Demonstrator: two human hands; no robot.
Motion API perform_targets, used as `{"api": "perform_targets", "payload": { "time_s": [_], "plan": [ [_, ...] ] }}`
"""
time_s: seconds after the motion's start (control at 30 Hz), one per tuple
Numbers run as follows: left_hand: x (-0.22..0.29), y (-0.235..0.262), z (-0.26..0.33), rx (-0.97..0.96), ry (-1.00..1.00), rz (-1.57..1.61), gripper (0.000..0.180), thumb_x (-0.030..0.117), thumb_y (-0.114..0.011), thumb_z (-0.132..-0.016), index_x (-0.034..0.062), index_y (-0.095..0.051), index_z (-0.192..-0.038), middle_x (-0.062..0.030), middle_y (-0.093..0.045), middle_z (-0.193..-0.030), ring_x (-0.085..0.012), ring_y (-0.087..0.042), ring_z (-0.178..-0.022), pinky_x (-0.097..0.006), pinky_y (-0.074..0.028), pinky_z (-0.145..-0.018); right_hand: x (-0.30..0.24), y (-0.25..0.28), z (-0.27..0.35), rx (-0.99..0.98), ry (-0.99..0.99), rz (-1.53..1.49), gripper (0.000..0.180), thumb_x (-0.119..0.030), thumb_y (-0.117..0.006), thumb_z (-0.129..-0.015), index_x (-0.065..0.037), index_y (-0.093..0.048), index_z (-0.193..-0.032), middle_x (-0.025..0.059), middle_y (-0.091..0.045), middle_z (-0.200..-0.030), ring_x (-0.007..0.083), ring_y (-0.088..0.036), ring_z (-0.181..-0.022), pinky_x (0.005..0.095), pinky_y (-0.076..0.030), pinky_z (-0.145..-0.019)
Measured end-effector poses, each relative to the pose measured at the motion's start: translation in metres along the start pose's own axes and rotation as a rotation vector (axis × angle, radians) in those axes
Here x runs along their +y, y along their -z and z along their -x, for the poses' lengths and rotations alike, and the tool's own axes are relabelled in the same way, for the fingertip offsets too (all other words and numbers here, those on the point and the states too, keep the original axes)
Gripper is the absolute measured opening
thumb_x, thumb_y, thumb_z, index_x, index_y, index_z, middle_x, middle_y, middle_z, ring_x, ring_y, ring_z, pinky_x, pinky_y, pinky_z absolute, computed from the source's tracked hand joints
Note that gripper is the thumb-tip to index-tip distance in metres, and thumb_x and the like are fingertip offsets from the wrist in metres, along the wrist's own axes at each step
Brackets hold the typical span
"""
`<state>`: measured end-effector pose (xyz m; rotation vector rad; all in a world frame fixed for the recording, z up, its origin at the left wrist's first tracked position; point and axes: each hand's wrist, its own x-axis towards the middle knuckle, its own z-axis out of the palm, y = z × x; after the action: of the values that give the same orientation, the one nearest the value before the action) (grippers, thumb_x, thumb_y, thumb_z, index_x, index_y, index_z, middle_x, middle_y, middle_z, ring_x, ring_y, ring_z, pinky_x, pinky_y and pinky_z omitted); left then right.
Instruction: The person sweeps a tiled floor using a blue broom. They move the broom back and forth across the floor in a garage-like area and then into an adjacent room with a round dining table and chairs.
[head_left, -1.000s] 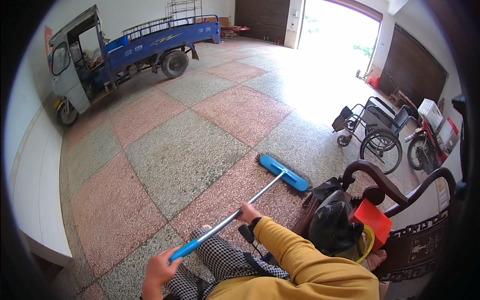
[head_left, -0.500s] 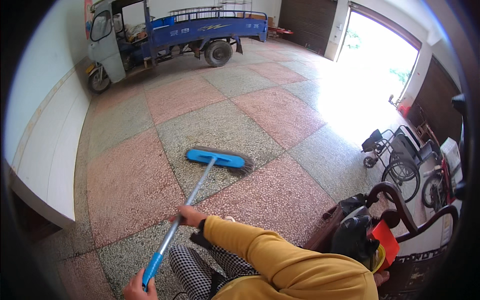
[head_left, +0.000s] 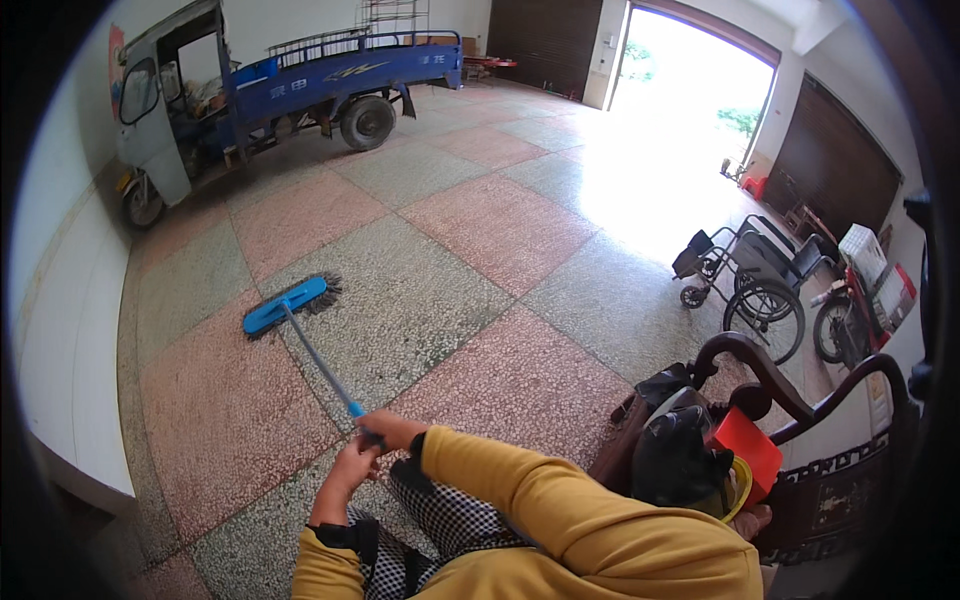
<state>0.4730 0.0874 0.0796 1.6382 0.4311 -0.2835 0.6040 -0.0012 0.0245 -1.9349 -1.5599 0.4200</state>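
Swung left since half a second ago, the blue push broom (head_left: pixel 290 305) now has its head on a pink floor tile at far left, bristles fanned against the terrazzo floor (head_left: pixel 480 270). Its thin handle runs back to both hands: the right hand (head_left: pixel 392 432) and left hand (head_left: pixel 352 468) are each wrapped tight round the handle's near end. It looks light and stiff, best gripped along the bare shaft. Beyond stand a blue cargo tricycle (head_left: pixel 290 90), a wheelchair (head_left: pixel 755 275) and a carved wooden chair (head_left: pixel 800 420).
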Motion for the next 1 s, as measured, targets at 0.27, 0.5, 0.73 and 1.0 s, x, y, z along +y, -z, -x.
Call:
{"api": "perform_targets", "payload": {
  "time_s": [0.27,0.5,0.73,1.0],
  "plan": [
    [-0.021,-0.029,0.019,-0.001,0.120,0.625,0.058,0.027,-0.051,-0.084,0.0046,-0.023,-0.130,-0.0118,-0.057,-0.091,-0.0223,-0.058,-0.075,-0.033,-0.051,-0.063,-0.046,0.074,0.102,0.196,-0.612,-0.075,0.040,-0.021,-0.046,-0.078,-0.006,-0.043,-0.115,0.0223,-0.058,-0.074,0.0366,-0.058,-0.068,0.0446,-0.044,-0.058],
    [-0.026,-0.107,-0.023,0.127,0.334,1.070,0.097,0.055,-0.059,-0.070,-0.0122,-0.012,-0.121,-0.0228,-0.050,-0.096,-0.0350,-0.056,-0.079,-0.046,-0.048,-0.077,-0.192,0.126,0.250,-0.053,-0.708,-0.258,0.068,-0.023,-0.057,-0.074,-0.012,-0.025,-0.132,0.0159,-0.054,-0.063,0.0306,-0.056,-0.058,0.0377,-0.044,-0.055],
    [0.010,-0.163,-0.026,-0.265,0.348,1.318,0.015,0.012,-0.053,-0.082,-0.0007,-0.050,-0.076,-0.0110,-0.056,-0.075,-0.0264,-0.057,-0.080,-0.041,-0.050,-0.076,-0.281,0.272,0.313,-0.312,-0.788,0.007,0.062,-0.028,-0.061,-0.078,-0.016,-0.031,-0.131,0.0134,-0.058,-0.071,0.0203,-0.057,-0.058,0.0294,-0.045,-0.057],
    [0.022,-0.141,-0.059,-0.230,0.187,1.437,0.011,0.010,-0.050,-0.082,0.0020,-0.052,-0.076,-0.0095,-0.059,-0.077,-0.0259,-0.059,-0.084,-0.038,-0.053,-0.073,-0.224,0.300,0.253,-0.326,-0.835,0.043,0.056,-0.024,-0.065,-0.075,-0.019,-0.041,-0.126,0.0060,-0.061,-0.075,0.0112,-0.052,-0.058,0.0256,-0.043,-0.059]
  ]
}}
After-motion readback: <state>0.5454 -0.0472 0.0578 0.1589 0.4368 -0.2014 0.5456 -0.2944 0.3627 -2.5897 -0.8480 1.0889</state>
